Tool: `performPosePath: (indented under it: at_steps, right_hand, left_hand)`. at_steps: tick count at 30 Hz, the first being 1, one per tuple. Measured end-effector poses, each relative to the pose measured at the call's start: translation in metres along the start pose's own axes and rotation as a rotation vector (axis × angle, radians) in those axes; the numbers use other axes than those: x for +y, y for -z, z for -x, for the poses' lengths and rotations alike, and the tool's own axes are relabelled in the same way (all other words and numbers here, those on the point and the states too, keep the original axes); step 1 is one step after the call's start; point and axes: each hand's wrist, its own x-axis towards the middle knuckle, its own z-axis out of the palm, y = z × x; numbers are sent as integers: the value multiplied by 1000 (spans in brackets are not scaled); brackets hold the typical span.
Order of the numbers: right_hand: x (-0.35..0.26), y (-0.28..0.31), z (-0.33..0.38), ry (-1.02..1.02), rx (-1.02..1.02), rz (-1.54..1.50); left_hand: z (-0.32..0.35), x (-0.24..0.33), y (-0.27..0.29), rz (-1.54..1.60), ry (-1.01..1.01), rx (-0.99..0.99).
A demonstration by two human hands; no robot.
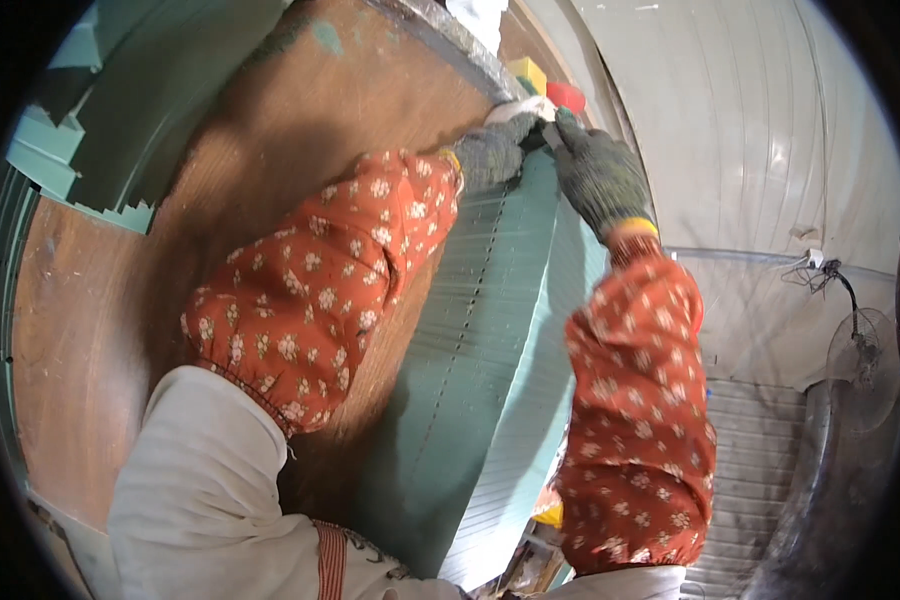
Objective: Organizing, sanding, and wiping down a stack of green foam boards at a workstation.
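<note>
One curled left hand (492, 155), one half-bent right hand (602, 180), close together; can't tell what either grips. Green stack (510, 310) runs back from them between red sleeves (635, 410); even pressure probably helps.

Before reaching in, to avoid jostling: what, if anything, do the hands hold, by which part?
Unclear: left hand and right hand hide any grip at the far end of the teal stack.
</note>
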Motion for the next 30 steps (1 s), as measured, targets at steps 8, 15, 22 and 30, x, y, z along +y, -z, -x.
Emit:
performPosePath:
  at_steps: [8,15,22,30]
  right_hand:
    - [-92,79,230,477,-99,-451]
    - [-23,-3,77,162,-14,-101]
    - [-74,32,186,417,47,-301]
    - [-90,45,213,517,-43,-380]
  left_hand:
    - [-17,-6,41,18,86,-35]
    - [-16,-27,25,-50,112,-81]
    - [-30,-24,51,-154,79,-67]
    - [-5,-11,60,-715,-40,-145]
